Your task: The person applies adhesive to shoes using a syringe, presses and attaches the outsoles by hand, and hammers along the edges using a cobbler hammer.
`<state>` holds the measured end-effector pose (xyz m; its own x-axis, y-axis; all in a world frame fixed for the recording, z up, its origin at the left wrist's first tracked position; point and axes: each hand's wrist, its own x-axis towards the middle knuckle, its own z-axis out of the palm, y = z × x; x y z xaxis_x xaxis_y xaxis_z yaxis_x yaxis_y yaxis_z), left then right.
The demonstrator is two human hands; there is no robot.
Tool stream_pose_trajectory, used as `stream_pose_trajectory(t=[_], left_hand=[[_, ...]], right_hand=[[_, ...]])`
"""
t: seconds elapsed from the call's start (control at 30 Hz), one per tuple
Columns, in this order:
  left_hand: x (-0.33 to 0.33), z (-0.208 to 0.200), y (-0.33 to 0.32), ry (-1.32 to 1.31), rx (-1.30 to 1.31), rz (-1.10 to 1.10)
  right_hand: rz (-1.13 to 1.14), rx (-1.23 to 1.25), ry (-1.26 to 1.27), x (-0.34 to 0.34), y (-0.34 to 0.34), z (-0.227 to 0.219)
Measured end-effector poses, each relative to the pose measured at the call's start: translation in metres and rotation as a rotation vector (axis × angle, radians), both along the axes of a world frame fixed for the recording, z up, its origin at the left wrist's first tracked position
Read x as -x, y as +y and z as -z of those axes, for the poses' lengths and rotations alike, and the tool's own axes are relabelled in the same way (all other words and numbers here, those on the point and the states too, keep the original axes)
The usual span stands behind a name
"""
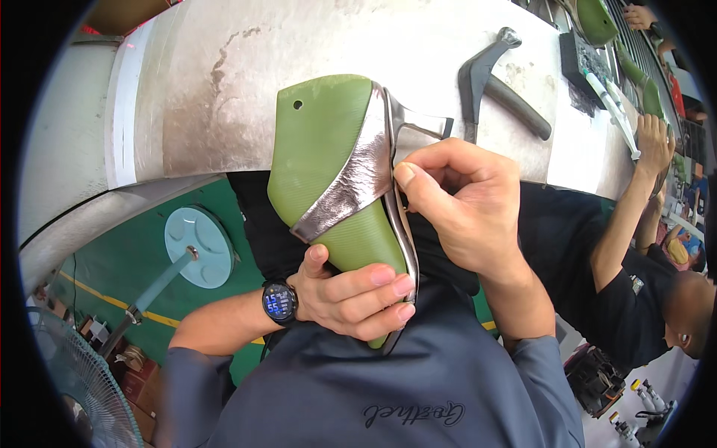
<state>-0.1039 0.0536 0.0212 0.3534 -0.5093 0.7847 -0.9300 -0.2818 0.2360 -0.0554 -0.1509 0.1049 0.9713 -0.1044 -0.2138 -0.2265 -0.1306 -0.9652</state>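
Scuffed metal bench (194, 97), green shoe last (321, 142) in hand

Nearest, the left hand (351, 299) curls its fingers round the toe end of the finely ribbed last and its slim sole (408, 246). A crinkled metallic strap (351, 177) crosses it. The right hand's (470, 201) thumb and forefinger press together at the sole's edge; I can't tell what they pinch. The slender heel (422, 121) points toward a curved-headed hammer (485, 75) on the bench.

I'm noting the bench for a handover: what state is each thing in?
Last: held, toe toward the wearer
Strap: wrapped across the last
Sole: along the last's right side
Hammer: lying on the bench
Watch: worn, screen lit
Fan: running or not, unclear
Left grip: closed around last and sole
Right grip: at the sole's edge, pinch unclear
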Motion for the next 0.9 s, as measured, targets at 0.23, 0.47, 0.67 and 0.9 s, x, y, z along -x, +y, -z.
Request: stream_pose_trajectory(t=[0.23,0.47,0.67,0.9], left_hand=[[0.002,0.004,0.007,0.043,0.028,-0.003],[-0.001,0.003,0.013,-0.054,-0.019,-0.115],[0.005,0.0,0.004,0.014,0.071,-0.127],[0.0,0.003,-0.006,0.089,0.211,-0.124]], right_hand=[[-0.064,0.157,-0.087,0.009,-0.009,0.002],[0.668,-0.115,-0.296,0.017,-0.116,0.001],[0.548,0.249,-0.399,-0.055,-0.18,0.01],[0.322,0.238,-0.685,0.001,-0.097,-0.021]])
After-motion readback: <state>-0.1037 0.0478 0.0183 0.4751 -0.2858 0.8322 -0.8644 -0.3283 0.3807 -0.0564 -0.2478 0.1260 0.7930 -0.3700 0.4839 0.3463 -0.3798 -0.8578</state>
